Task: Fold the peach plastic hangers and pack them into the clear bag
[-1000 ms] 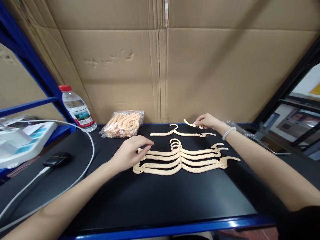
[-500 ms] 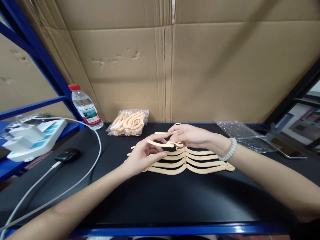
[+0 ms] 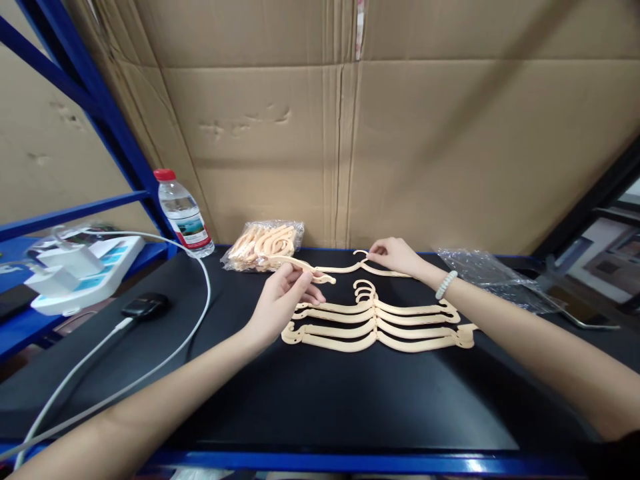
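My left hand (image 3: 283,300) is closed on a beige piece of a folding clothes hanger (image 3: 323,277), raised above the table with its curved end pointing right. At the back of the table lies an opened beige hanger (image 3: 345,269). The pinched fingers of my right hand (image 3: 395,257) are at this hanger's hook, and its right arm is partly hidden by my wrist. In front of both hands, several opened beige hangers (image 3: 345,345) lie in a row, nested one behind another with their hooks toward the back.
A clear bag of folded hangers (image 3: 250,247) lies behind my left hand, near a water bottle (image 3: 187,220). On the left are a white power strip (image 3: 95,280), a black charger (image 3: 145,305) and a white cable (image 3: 207,287). Empty plastic wrapping (image 3: 475,267) lies at the right.
My hands were together over the hangers and have moved apart. My right hand has gone back to the rear hanger's hook; my left still holds its piece, now farther back. The view has shifted slightly.
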`<state>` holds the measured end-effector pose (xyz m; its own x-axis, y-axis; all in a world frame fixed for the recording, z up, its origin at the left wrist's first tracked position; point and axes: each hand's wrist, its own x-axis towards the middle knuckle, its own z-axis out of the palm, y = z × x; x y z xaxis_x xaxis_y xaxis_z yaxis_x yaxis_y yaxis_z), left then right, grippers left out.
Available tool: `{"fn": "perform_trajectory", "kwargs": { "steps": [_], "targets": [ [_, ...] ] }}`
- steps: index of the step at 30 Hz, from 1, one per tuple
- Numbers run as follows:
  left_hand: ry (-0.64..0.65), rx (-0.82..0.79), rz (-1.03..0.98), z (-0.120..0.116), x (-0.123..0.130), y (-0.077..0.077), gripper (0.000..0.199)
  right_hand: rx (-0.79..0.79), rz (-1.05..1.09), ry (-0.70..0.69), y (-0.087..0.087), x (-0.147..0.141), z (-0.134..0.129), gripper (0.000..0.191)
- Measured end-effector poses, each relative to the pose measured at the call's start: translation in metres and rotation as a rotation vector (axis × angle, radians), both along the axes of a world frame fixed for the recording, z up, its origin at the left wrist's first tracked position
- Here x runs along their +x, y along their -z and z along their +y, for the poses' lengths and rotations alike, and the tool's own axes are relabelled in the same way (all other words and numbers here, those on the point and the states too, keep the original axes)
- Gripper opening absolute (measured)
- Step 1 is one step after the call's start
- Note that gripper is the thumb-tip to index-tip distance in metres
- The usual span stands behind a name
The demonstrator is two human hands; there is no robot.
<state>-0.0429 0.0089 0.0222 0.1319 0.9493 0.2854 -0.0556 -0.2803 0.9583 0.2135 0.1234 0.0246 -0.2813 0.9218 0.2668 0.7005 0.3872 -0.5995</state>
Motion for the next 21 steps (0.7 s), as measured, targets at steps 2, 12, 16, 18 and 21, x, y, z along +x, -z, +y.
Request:
{"fn": "perform_trajectory", "kwargs": {
  "steps": [2, 12, 16, 18, 21],
  "targets": [
    [0.015, -0.040, -0.021, 0.000, 0.001, 0.000, 0.029, -0.003, -0.087, -0.026, 0.010, 0.009, 0.006, 0.014],
    [-0.054, 0.025, 0.006, 0.003, -0.004, 0.000, 0.025, 0.138, -0.286, -0.075, 0.024, 0.012, -0.011, 0.010],
    [-0.107, 0.015, 0.011, 0.007, -0.007, 0.003, 0.031, 0.238, -0.321, -0.057, 0.009, 0.013, -0.038, 0.008],
    [-0.110, -0.011, 0.016, 0.007, -0.007, 0.003, 0.031, 0.283, -0.318, -0.050, 0.003, 0.016, -0.053, 0.007],
    [-0.084, -0.047, 0.012, 0.004, -0.005, 0.001, 0.029, 0.329, -0.274, -0.044, -0.003, 0.024, -0.070, 0.015]
  ]
}}
